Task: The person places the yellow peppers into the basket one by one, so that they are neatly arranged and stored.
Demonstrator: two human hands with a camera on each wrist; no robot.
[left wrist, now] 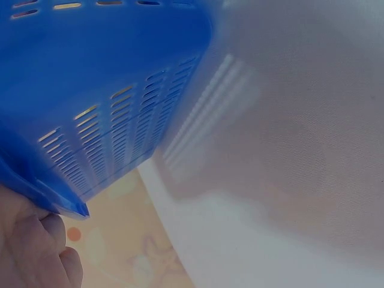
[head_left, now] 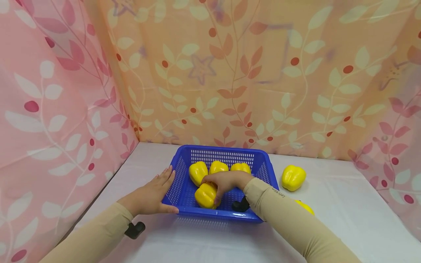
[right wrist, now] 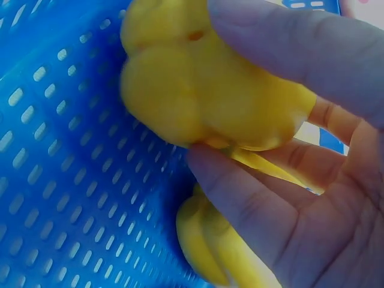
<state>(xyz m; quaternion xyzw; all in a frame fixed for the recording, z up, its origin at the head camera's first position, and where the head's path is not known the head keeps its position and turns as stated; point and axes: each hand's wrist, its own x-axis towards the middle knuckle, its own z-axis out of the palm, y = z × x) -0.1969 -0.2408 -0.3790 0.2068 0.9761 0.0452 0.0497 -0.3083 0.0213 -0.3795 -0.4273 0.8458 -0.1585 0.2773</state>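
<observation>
My right hand (head_left: pixel 227 182) reaches into a blue perforated basket (head_left: pixel 223 215) and grips a yellow bell pepper (head_left: pixel 205 196) near the basket's front left. In the right wrist view, thumb and fingers curl round that bell pepper (right wrist: pixel 174 84), with another yellow bell pepper (right wrist: pixel 210 240) below it. Three more peppers line the back of the basket: a left one (head_left: pixel 198 173), a middle one (head_left: pixel 218 167) and a right one (head_left: pixel 241 167). Against the basket's left side lies my left hand (head_left: pixel 152 193), its fingers extended along the rim. The left wrist view shows the basket's outer wall (left wrist: pixel 108 126).
On the white table (head_left: pixel 342 204), right of the basket, sits a yellow bell pepper (head_left: pixel 294 178). Another pepper (head_left: pixel 305 207) is partly hidden behind my right forearm. Flowered curtains (head_left: pixel 230 73) hang behind and on both sides.
</observation>
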